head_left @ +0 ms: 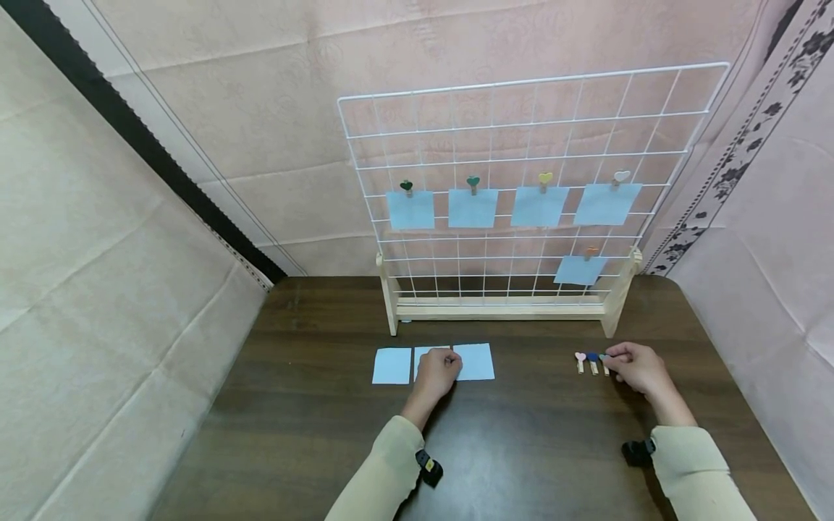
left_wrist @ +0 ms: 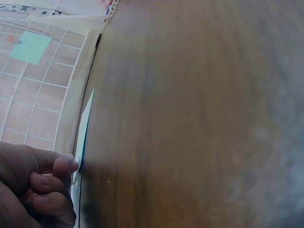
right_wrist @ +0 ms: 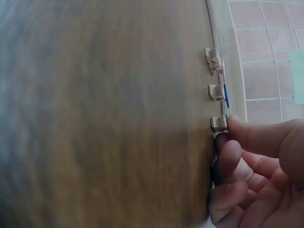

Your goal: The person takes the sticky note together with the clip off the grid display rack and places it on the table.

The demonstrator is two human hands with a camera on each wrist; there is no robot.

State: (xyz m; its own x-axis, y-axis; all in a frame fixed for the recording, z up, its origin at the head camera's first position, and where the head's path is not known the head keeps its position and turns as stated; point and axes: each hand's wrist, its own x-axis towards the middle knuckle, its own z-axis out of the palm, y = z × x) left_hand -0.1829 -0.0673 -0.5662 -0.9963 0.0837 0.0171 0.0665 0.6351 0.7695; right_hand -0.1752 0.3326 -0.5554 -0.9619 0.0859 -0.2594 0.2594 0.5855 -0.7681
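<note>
The green-topped clip (head_left: 607, 372) lies towards the tabletop's (head_left: 521, 427) right edge, its long axis running from far edge to near, the heart end away from the person. It sits just off the left side of the right hand (head_left: 640, 370), by far the nearer one, whose thumb and forefinger pinch it at the heart end. Beside it, further from the right edge, are the blue-topped clip (head_left: 594, 367) and the pale pink-topped clip (head_left: 580, 366). Well apart, towards the left edge, the left hand (head_left: 435, 376), fingers curled, covers part of the middle blue sheet (head_left: 419, 363) and reaches the right-hand blue sheet (head_left: 477, 363); whether it pinches either, I cannot tell. The grid rack (head_left: 502, 312) stands along the far edge.
</note>
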